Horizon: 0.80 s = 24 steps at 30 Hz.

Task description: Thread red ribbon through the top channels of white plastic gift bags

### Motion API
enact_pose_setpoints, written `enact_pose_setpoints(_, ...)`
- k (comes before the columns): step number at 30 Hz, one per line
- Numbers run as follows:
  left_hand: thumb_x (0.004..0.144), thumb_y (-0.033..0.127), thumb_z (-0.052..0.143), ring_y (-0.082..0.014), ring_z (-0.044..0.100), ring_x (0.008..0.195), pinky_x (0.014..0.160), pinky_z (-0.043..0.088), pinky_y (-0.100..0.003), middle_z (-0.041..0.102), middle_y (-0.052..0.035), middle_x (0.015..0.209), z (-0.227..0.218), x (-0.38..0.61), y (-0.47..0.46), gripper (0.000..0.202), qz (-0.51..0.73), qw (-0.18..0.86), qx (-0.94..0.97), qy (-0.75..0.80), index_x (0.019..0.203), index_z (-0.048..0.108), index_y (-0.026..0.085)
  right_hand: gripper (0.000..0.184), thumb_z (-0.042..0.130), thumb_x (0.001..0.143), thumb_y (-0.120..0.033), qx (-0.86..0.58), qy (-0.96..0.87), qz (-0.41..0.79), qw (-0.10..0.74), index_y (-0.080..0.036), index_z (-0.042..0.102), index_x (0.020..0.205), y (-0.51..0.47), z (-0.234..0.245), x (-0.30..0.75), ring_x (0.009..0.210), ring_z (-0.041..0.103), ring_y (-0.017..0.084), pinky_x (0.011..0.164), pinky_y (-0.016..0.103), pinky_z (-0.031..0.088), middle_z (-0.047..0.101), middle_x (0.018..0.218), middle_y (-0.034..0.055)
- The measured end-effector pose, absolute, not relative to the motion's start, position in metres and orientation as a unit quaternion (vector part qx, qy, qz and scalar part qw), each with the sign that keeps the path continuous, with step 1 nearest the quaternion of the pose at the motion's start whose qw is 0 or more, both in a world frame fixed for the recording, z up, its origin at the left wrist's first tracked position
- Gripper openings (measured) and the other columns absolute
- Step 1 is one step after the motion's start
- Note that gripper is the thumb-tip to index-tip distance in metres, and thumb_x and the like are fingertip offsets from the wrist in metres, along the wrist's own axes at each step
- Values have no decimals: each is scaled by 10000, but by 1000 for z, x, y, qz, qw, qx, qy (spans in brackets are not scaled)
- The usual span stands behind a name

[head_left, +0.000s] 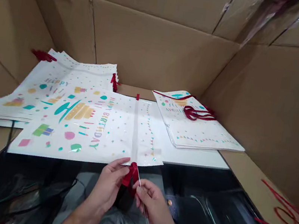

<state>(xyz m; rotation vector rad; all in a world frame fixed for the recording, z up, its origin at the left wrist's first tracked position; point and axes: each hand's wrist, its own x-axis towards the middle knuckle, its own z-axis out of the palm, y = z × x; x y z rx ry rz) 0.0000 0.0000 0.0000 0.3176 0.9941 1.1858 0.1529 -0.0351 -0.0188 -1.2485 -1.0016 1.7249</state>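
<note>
A white plastic bag printed with "Happy Birthday" lies flat across the white board, its near edge at my hands. My left hand pinches a dark red ribbon that comes out of the bag's drawstring channel at the near edge. My right hand is closed on a thin metal wire that runs up to the ribbon. The ribbon's other end pokes out at the far edge of the bag.
A tall stack of the same bags sits at the back left. A smaller stack with red ribbon lies at right. Loose red ribbon lies on the cardboard ledge at far right. Cardboard walls enclose the workspace.
</note>
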Motion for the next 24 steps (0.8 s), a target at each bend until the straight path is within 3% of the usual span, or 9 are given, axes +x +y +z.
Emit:
enact_pose_setpoints(4,507,180,868,-162,703,722,728,537,-229,770,-130,800,0,-3,1,430,548,712,132,418,915,770,87,636,753,702,-701,-487,-363,692,389,-134,583,935,-38,-22,148,445,353,28,422,151,217,491,565,-50)
enact_pose_setpoints(9,505,183,913,-153,714,847,820,545,-223,783,-86,909,-13,1,0,422,569,696,164,406,906,789,136,578,748,741,-662,-469,-343,706,404,-143,566,919,-39,-26,145,428,323,21,416,153,191,486,550,-54)
enact_pose_setpoints(16,599,265,898,-156,708,803,758,553,-238,784,-86,909,-29,5,1,383,574,633,268,446,944,774,151,570,764,731,-645,-462,-323,715,414,-146,562,920,-40,-29,142,415,319,18,410,154,163,491,547,-56)
enact_pose_setpoints(20,620,292,867,-131,662,662,644,520,-210,745,-54,725,-28,6,-2,258,567,590,314,481,785,743,136,590,786,702,-646,-462,-319,716,415,-142,566,918,-39,-28,142,423,328,20,417,151,179,491,543,-56)
enact_pose_setpoints(24,645,291,834,-166,696,746,707,547,-243,763,-72,820,-31,6,-4,267,564,566,354,486,856,747,152,592,783,703,-652,-458,-319,716,420,-139,570,908,-39,-29,141,425,319,19,421,153,187,486,542,-57)
